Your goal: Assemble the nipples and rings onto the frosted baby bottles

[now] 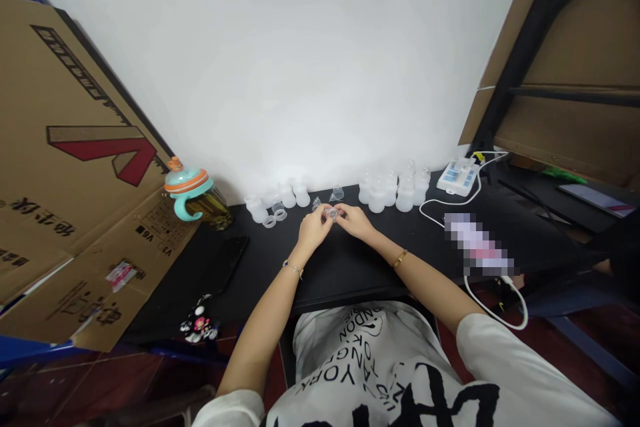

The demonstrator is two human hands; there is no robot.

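Note:
My left hand (314,227) and my right hand (353,220) meet over the black table (350,267), both pinching a small clear plastic piece (331,212) between their fingertips. Just behind the hands lie two small clear funnel-like parts (337,194). A group of small white bottles (280,199) stands to the back left with clear rings (275,218) in front. Another cluster of white bottles (395,188) stands to the back right.
A teal and orange handled cup (193,195) stands at the left by a large cardboard box (65,167). A black phone (227,262) lies on the table's left. A white power strip (457,177) with cable sits at the right, near a blurred object (477,244).

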